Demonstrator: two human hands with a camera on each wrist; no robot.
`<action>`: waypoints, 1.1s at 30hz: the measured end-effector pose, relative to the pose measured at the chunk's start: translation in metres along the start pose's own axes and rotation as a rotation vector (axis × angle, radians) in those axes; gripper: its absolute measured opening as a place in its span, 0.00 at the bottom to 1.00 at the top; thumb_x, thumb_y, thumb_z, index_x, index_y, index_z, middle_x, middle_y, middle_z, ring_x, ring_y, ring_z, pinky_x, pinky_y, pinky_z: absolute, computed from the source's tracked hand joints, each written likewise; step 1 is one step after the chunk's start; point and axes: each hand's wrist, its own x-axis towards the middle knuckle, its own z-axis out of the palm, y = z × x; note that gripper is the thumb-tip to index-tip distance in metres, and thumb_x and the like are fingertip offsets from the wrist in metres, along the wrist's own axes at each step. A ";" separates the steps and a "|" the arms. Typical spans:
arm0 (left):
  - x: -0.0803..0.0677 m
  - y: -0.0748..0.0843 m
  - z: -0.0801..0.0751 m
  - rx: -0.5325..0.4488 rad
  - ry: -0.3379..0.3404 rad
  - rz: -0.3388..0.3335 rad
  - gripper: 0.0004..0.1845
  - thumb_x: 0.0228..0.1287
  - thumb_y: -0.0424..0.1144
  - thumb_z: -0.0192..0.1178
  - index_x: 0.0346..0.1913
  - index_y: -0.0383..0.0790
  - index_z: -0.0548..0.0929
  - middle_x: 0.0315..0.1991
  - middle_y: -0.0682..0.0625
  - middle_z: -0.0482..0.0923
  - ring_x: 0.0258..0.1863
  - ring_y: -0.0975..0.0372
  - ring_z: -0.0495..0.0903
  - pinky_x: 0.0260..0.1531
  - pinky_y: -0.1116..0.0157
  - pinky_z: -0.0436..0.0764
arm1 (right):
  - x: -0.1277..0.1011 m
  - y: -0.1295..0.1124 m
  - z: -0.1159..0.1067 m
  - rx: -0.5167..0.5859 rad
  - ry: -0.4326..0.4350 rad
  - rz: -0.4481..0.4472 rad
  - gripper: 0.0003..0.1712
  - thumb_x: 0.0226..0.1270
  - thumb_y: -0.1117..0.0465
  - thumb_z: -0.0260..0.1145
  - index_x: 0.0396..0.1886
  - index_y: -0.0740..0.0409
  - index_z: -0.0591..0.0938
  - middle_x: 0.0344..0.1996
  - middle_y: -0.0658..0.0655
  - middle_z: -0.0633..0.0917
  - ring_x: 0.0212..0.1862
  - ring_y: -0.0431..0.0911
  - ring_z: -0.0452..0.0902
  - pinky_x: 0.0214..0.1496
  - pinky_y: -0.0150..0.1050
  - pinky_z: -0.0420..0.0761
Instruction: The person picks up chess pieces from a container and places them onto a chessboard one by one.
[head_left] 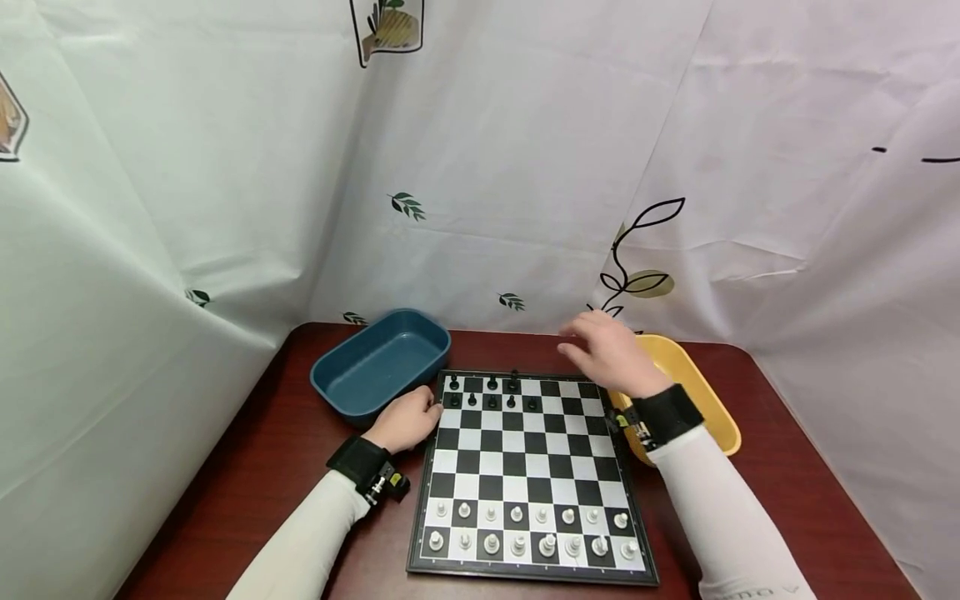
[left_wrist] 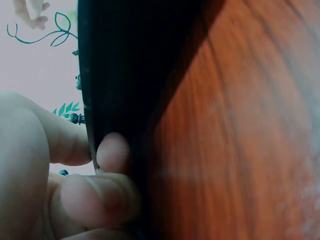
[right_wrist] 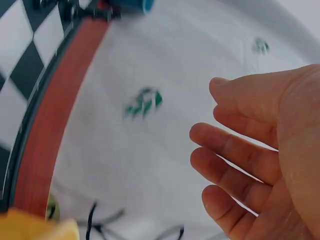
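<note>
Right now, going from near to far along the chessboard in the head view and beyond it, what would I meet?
Board's near rim, first row of white pieces, second white row, bare squares, nearer row of black pieces, farther black row, tabletop strip, patterned cloth.

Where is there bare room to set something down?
Free: the middle of the chessboard, between the black pieces and white pieces; the table left of the left sleeve; inside the blue tray. Crowded: the two full near rows and the far-left corner, where black pieces stand by the left hand.
</note>
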 end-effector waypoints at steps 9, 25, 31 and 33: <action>0.004 -0.003 0.004 -0.006 -0.004 0.011 0.11 0.85 0.44 0.58 0.39 0.44 0.77 0.22 0.49 0.75 0.12 0.58 0.75 0.18 0.59 0.74 | -0.049 0.042 -0.023 0.008 0.111 0.199 0.13 0.78 0.61 0.75 0.55 0.63 0.91 0.51 0.64 0.90 0.58 0.62 0.83 0.57 0.64 0.82; 0.001 -0.001 0.000 0.006 -0.001 -0.006 0.11 0.85 0.43 0.58 0.40 0.43 0.77 0.22 0.48 0.75 0.13 0.57 0.75 0.19 0.58 0.74 | -0.067 0.084 -0.019 -0.016 0.046 0.316 0.16 0.80 0.59 0.73 0.57 0.66 0.90 0.54 0.68 0.89 0.57 0.67 0.84 0.58 0.67 0.80; 0.002 -0.001 0.001 0.003 0.005 -0.006 0.11 0.85 0.43 0.57 0.39 0.44 0.76 0.22 0.49 0.74 0.13 0.57 0.75 0.19 0.59 0.73 | -0.070 0.100 -0.009 -0.017 -0.031 0.360 0.17 0.81 0.58 0.71 0.58 0.67 0.89 0.56 0.71 0.89 0.59 0.68 0.84 0.61 0.68 0.80; 0.002 -0.002 0.001 -0.002 0.008 -0.002 0.11 0.85 0.43 0.57 0.39 0.44 0.76 0.22 0.49 0.74 0.12 0.58 0.75 0.18 0.59 0.73 | -0.071 0.104 -0.005 -0.017 -0.065 0.367 0.18 0.80 0.58 0.72 0.59 0.66 0.89 0.57 0.71 0.89 0.59 0.68 0.84 0.62 0.68 0.80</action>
